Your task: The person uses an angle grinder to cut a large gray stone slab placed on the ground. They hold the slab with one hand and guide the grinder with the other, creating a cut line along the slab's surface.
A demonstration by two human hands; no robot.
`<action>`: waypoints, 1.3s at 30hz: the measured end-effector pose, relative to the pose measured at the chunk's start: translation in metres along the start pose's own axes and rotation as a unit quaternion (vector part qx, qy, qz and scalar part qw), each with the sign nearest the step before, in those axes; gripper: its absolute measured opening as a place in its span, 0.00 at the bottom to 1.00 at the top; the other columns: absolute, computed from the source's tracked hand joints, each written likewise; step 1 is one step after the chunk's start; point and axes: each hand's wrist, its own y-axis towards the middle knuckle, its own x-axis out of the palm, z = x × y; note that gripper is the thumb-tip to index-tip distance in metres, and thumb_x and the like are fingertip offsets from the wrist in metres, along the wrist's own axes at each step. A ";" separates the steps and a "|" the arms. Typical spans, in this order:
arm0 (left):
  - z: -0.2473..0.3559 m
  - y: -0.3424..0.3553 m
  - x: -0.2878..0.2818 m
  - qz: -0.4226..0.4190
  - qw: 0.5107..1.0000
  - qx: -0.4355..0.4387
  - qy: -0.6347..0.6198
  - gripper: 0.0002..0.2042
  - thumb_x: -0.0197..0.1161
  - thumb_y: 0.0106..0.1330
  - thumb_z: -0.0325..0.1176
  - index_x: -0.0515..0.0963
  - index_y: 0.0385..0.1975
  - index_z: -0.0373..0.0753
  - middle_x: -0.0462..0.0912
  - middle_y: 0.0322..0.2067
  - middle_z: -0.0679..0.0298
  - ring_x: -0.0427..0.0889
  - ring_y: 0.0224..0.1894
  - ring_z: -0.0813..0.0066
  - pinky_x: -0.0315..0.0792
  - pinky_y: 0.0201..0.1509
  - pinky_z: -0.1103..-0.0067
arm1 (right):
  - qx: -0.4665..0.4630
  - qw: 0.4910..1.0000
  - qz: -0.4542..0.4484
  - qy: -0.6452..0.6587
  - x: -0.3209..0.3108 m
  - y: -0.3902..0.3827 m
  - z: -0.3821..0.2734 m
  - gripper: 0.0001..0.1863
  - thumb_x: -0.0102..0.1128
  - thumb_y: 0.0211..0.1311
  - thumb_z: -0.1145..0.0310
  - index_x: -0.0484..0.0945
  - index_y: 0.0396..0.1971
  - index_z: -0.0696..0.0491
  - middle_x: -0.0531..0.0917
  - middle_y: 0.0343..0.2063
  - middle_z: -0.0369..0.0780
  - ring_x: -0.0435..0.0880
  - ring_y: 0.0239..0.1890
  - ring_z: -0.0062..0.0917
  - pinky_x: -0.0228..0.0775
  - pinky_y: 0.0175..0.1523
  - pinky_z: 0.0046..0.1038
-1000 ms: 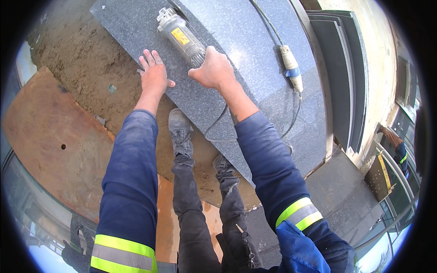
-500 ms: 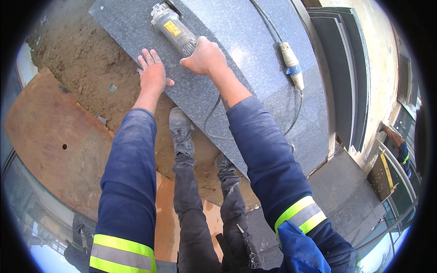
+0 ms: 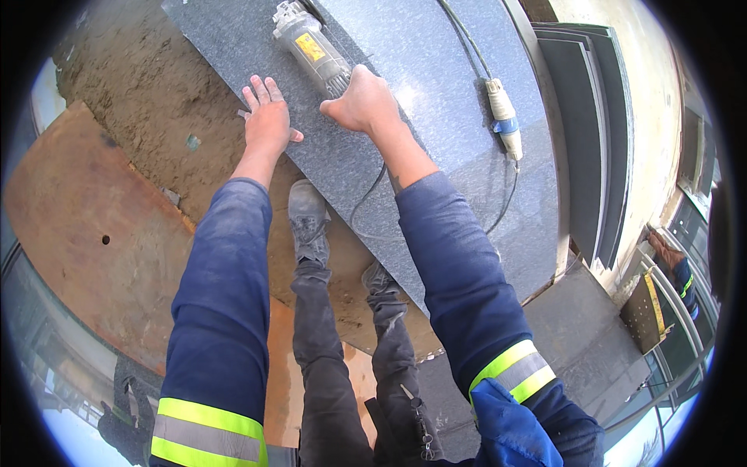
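Head view: dusty grey cylindrical power tool [image 3: 315,53], yellow label on its side, at the stone surface [image 3: 229,48], inward from its left edge, toward the far end.
Right hand [image 3: 364,103]: clamped around the power tool's rear.
Left hand [image 3: 268,123]: fingers spread apart at the left edge; contact unclear.
Cable connector [image 3: 501,105]: white and blue, near the right edge.

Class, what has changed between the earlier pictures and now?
The right hand moved the dusty grey cylindrical power tool leftward and away over the speckled grey stone slab, then back rightward, grip unbroken. The left hand, spread at the slab's edge, and the cream-and-blue cable connector stayed put.
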 end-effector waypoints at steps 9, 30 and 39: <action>0.000 0.000 0.000 -0.006 1.000 -0.009 0.004 0.68 0.89 0.44 0.37 0.42 0.81 0.29 0.36 0.82 0.39 0.41 0.83 0.36 0.70 0.74 0.50 | -0.008 1.000 0.000 -0.011 -0.002 -0.004 -0.001 0.35 0.77 0.47 0.57 0.79 0.49 0.69 0.87 0.46 0.61 0.89 0.52 0.51 0.82 0.58 0.42; 0.007 -0.004 -0.008 -0.027 0.999 -0.016 0.012 0.69 0.88 0.43 0.36 0.40 0.80 0.28 0.36 0.81 0.36 0.41 0.82 0.35 0.67 0.77 0.55 | -0.002 1.000 -0.004 -0.002 -0.004 0.001 -0.001 0.36 0.77 0.46 0.56 0.80 0.48 0.71 0.87 0.45 0.63 0.89 0.51 0.51 0.83 0.56 0.41; -0.003 -0.001 0.003 0.009 1.000 -0.010 0.005 0.68 0.89 0.44 0.36 0.42 0.81 0.30 0.36 0.82 0.40 0.41 0.83 0.37 0.71 0.74 0.51 | 0.017 1.000 -0.012 -0.005 -0.005 -0.027 0.009 0.33 0.77 0.46 0.60 0.78 0.50 0.65 0.87 0.48 0.59 0.88 0.53 0.52 0.82 0.60 0.43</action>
